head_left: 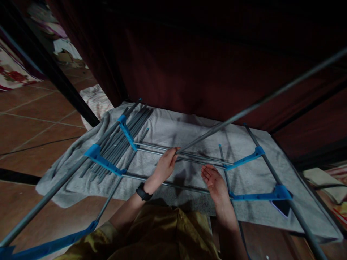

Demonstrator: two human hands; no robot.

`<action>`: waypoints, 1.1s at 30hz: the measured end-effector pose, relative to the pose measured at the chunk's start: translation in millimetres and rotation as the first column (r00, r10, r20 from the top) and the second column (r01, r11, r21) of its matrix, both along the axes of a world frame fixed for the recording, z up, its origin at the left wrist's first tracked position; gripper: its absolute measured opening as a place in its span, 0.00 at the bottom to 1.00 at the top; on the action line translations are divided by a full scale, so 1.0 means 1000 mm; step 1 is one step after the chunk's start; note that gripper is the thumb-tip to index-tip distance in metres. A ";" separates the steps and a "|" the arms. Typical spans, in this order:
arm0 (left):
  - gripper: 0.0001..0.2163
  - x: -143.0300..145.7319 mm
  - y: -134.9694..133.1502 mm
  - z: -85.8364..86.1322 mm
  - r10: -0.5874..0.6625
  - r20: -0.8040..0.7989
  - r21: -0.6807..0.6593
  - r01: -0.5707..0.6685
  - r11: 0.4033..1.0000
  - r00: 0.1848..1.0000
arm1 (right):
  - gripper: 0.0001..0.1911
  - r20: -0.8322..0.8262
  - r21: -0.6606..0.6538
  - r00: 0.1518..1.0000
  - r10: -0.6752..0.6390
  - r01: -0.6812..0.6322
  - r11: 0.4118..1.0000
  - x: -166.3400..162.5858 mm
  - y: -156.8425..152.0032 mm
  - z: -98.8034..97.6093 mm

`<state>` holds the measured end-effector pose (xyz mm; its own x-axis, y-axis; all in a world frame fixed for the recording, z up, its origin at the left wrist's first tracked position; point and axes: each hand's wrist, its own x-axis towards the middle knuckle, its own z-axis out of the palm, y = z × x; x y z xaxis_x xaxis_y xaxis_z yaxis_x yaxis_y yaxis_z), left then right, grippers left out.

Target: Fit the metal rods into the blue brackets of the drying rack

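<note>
My left hand point(166, 165), with a black watch on its wrist, is closed around one end of a long grey metal tube point(233, 118). The tube slants up and away to the right, past the edge of the view. Palm upward, my right hand point(214, 180) holds nothing, its fingers stretched out just above the rack's crossbars. Beneath both hands lies a rack frame of grey tubes joined by blue plastic brackets, with one bracket point(107, 162) on the left and another bracket point(260, 196) on the right. Thin crossbars point(187, 187) run between the two sides.
Several loose grey tubes point(119, 144) lie in a pile on the left of the grey blanket point(184, 124). A phone point(282, 206) rests under the right bracket. Dark red fabric point(189, 68) hangs behind. Tiled floor point(51, 108) shows at left, beside a dark pole point(62, 81).
</note>
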<state>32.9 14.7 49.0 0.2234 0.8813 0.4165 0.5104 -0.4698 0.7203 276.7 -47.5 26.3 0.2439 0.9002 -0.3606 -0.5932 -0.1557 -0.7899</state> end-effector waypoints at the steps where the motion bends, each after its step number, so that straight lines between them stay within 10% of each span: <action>1: 0.15 -0.005 0.000 -0.005 0.002 -0.031 0.006 -0.002 1.000 1.000 | 0.13 0.011 0.004 1.000 -0.011 0.011 1.000 0.002 0.000 0.004; 12: 0.20 -0.064 -0.008 -0.036 0.064 -0.431 -0.006 -0.074 0.997 0.900 | 0.17 0.032 0.080 0.997 -0.068 0.065 0.995 0.002 -0.002 0.015; 33: 0.23 -0.095 -0.010 -0.063 0.083 -0.666 -0.015 -0.125 0.992 0.742 | 0.07 0.140 -0.091 0.971 -0.196 0.209 0.974 0.051 -0.008 -0.064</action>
<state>-62.2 5.2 -14.2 0.3301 0.9322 0.1486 0.9119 -0.3556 0.2050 327.8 -55.6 -38.0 0.4681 0.7863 -0.4033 -0.5147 -0.1285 -0.8477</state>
